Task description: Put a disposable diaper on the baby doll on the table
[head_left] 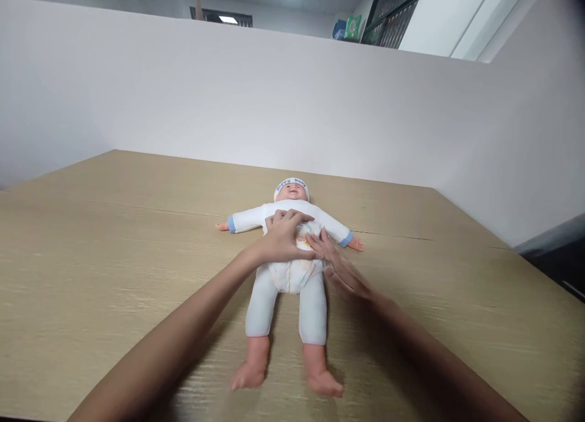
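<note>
A baby doll point(313, 315) in a white suit with blue cuffs lies on its back, head away from me and bare feet towards me. It wears a white headband with lettering. Round its hips is a white diaper point(292, 278) with a coloured print at the front. My left hand point(286, 236) rests over the diaper's upper front, its thumb and fingers apart. At the diaper's right side is my right hand point(338, 263), fingers stretched out and touching its front, slightly blurred. My hands hide part of the doll's belly and the diaper's waist.
The doll lies on a wide wood-coloured table point(114, 275) with a seam across it. A pale wall point(237, 99) rises behind the table's far edge. Beyond the wall's top stand a green package point(352, 27) and a dark barred window point(393, 13).
</note>
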Tool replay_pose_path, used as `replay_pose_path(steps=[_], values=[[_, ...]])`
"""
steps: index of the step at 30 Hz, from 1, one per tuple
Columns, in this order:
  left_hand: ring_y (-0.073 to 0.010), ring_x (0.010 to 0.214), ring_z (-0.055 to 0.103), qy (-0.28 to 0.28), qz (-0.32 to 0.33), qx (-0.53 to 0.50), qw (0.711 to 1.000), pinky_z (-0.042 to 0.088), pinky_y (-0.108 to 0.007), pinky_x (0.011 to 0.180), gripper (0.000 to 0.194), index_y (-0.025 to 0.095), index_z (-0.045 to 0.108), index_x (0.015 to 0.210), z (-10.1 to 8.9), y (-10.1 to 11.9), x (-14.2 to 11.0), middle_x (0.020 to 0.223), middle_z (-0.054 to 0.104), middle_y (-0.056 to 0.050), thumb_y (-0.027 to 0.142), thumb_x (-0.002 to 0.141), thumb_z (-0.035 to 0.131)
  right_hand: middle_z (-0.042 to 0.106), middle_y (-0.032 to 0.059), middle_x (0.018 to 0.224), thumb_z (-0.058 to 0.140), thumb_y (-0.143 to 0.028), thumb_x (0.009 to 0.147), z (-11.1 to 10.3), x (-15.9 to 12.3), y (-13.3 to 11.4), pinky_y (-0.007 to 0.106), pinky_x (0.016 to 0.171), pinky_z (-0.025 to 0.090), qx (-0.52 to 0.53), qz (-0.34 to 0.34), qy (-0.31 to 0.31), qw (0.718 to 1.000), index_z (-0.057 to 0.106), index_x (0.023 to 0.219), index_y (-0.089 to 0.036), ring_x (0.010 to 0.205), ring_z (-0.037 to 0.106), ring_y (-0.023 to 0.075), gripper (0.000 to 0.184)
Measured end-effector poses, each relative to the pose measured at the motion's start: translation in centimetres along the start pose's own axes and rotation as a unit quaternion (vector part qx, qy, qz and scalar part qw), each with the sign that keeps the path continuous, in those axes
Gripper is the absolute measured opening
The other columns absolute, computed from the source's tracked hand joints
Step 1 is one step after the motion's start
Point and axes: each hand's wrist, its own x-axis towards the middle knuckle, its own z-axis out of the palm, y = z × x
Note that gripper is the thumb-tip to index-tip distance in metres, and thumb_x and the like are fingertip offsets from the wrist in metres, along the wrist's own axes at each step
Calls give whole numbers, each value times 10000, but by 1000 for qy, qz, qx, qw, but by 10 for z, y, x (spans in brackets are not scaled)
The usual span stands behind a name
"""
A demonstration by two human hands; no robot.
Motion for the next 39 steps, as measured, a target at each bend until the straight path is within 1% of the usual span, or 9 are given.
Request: replay_pose_path(steps=[4, 7, 12, 16, 20, 26, 30, 34, 39], values=[[-304, 1424, 554, 26, -19, -129, 991, 476, -474, 1173, 558, 311, 575, 1510, -35, -33, -9, 1605, 598, -79, 609, 1038, 569, 254, 75, 1867, 211, -619, 1172, -13, -7, 1, 631, 1422, 136, -6, 60, 54, 997, -110, 1812, -343, 1752, 169, 282, 767], [-368, 1496, 471, 72, -83, 24, 994, 368, -555, 1249, 576, 233, 571, 1516, -57, -74, -16, 1601, 586, -148, 537, 1030, 520, 307, 118, 1850, 314, -573, 1169, -28, -2, 25, 636, 1394, 234, -84, 125, 128, 980, 76, 1824, -291, 1728, 266, 314, 752], [-466, 1424, 507, -15, -146, 224, 963, 356, -600, 1197, 706, 183, 594, 1468, -54, -112, -15, 1536, 630, -230, 578, 889, 680, 700, 232, 1476, 614, -528, 1022, -32, 34, 70, 581, 1180, 490, -222, 207, 115, 946, 633, 1491, -143, 1368, 635, 421, 607], [-444, 1290, 637, 37, -194, 218, 956, 438, -548, 1101, 503, 145, 638, 1309, -33, -90, -9, 1344, 742, -247, 527, 984, 596, 780, 192, 1166, 573, -343, 995, -22, 64, 70, 413, 931, 552, -226, 225, 94, 943, 730, 1200, -161, 1071, 710, 340, 316], [-407, 1067, 737, 89, -252, 137, 954, 517, -457, 892, 418, 161, 611, 1175, -31, -35, -32, 1143, 786, -226, 516, 957, 640, 769, 187, 1199, 542, -260, 941, -35, 62, 41, 400, 898, 539, -218, 218, 126, 943, 711, 1251, -159, 1094, 705, 342, 366], [-391, 1009, 741, 124, -192, 41, 973, 558, -478, 822, 443, 222, 527, 1240, -16, 71, -159, 1134, 760, -166, 529, 938, 630, 771, 107, 1347, 628, -232, 842, -81, 0, -52, 423, 955, 581, -79, 181, 104, 975, 706, 1390, -260, 1180, 736, 334, 554], [-418, 1056, 729, 25, -172, -35, 984, 600, -581, 885, 516, 327, 630, 1312, 30, 103, -291, 1107, 741, -125, 500, 831, 702, 766, 98, 1396, 648, -240, 872, -80, -68, -133, 473, 979, 625, -63, 168, 55, 982, 737, 1430, -327, 1225, 742, 370, 572], [-527, 1178, 703, -59, -210, -103, 971, 609, -695, 789, 788, 587, 652, 1426, 68, 112, -402, 1218, 762, -78, 567, 648, 776, 756, 57, 1421, 652, -172, 879, -38, -137, -201, 495, 1002, 642, -92, 131, -37, 986, 683, 1507, -429, 1243, 738, 365, 680], [-496, 1197, 717, -93, -273, -125, 949, 598, -643, 1014, 695, 435, 750, 1345, 75, 106, -485, 1269, 783, -120, 468, 654, 821, 779, 92, 1322, 610, -114, 926, 46, -178, -248, 488, 933, 640, -130, 51, -123, 983, 507, 1670, -399, 1120, 757, 344, 803]])
